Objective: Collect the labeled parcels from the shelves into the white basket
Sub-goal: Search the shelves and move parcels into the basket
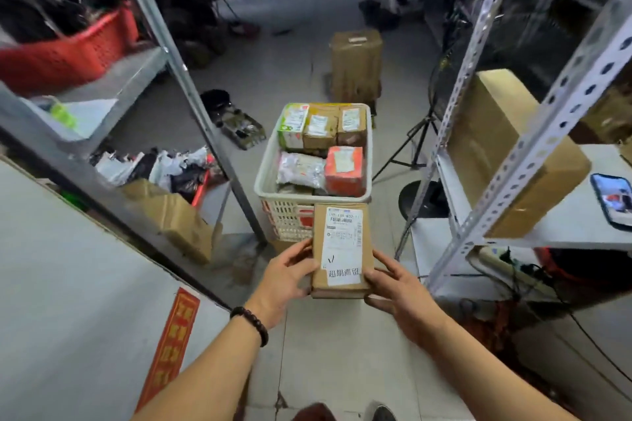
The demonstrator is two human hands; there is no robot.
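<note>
Gripping a flat brown cardboard parcel with a white shipping label (pixel 342 249), both hands share the load. The left hand (pixel 290 275) curls round its left long edge. The right hand (pixel 390 284) curls round its right long edge at the near corner, with the thumb beside the label. The parcel is carried label-up, clear of every shelf, and its long axis points straight away from the hands.

Along that same line, directly beyond the fingertips, the white slatted plastic basket (pixel 284 199) stands on the floor. The parcel's far end covers part of the basket's near wall in this view, so it looks just short of the rim rather than over it. The basket already holds a square orange box (pixel 343 169) ahead of the right hand and a silvery padded bag (pixel 301 169) ahead of the left, with small brown cartons (pixel 319 128) further on.

The coming move is probably a plain push forward along the parcel's own length, followed by a lowering. Neither hand is nearer the basket. The lowest spot seems to lie forward and slightly left, just inside the near rim.
</note>
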